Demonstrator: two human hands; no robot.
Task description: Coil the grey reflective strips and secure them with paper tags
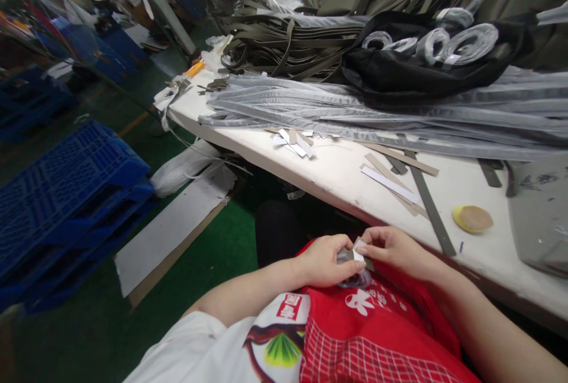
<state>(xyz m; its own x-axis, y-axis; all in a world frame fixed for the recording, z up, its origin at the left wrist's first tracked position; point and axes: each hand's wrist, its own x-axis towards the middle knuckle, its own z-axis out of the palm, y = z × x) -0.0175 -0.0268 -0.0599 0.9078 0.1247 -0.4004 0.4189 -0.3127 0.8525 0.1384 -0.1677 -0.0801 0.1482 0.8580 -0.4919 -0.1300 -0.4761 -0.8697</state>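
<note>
The near edge of the white desk lay mostly bare, open to a low pass. Loose strips and a yellow disc broke up its right part. Farther back, grey strips and a black bag blocked the way across.

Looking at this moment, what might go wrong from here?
The small white piece is pinched between the left hand and right hand over the red apron, not the table; a slip could drop it into the lap.

The long dark strip ends near the table's front edge, so the right forearm might brush it off.
</note>
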